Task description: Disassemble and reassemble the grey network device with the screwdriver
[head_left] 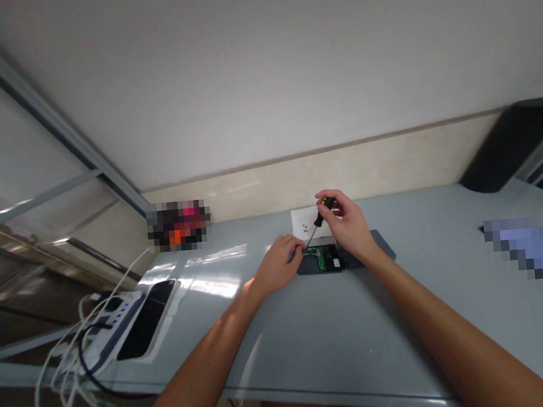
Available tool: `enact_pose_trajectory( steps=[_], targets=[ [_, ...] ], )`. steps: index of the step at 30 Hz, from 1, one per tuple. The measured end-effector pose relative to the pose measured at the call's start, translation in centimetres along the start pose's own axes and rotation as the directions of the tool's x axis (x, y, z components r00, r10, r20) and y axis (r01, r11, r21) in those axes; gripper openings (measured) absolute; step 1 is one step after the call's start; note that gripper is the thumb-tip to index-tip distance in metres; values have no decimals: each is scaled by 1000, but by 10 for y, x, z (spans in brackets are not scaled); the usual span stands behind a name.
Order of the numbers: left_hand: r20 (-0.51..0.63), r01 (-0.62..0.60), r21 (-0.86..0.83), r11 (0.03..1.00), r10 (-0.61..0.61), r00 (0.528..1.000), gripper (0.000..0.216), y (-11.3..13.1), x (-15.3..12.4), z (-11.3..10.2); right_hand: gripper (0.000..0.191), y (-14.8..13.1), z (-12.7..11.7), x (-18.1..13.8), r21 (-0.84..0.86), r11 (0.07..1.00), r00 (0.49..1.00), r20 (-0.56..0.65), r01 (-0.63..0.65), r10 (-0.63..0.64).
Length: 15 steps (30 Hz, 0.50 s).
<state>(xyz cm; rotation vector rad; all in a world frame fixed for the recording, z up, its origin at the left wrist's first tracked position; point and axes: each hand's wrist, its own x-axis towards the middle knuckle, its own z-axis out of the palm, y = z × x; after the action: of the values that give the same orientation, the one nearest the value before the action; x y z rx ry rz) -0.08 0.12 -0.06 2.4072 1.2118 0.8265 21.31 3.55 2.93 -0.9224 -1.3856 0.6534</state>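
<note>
A screwdriver with a black and yellow handle is held in my right hand, its shaft slanting down to the left. The tip meets the left part of a green circuit board, which sits in an opened dark electronic device on the table. My left hand is closed on the left end of this device, fingers beside the screwdriver tip. Behind the device lies a white sheet of paper with several small dark screws on it.
On the grey table, a phone lies at the left beside a power strip with tangled cables. Blurred-out items sit at the back left and far right. A black panel leans at the back right.
</note>
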Motion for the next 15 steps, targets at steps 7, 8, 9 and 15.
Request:
enact_pose_trajectory(
  steps=[7,8,9,15],
  targets=[
    [-2,-8,4,1000,8,1000,22,-2,0,0,26,3,-3,2,124,992,999,39,5,-10],
    [-2,-8,4,1000,8,1000,21,-2,0,0,22,2,-3,2,165,986,998,57,4,-13],
    [-2,-8,3,1000,8,1000,21,-2,0,0,18,0,-2,1,199,980,997,81,-3,-13],
    [-8,-16,-2,1000,16,1000,22,-3,0,1,18,-12,0,-1,160,987,995,99,-2,-14]
  ],
)
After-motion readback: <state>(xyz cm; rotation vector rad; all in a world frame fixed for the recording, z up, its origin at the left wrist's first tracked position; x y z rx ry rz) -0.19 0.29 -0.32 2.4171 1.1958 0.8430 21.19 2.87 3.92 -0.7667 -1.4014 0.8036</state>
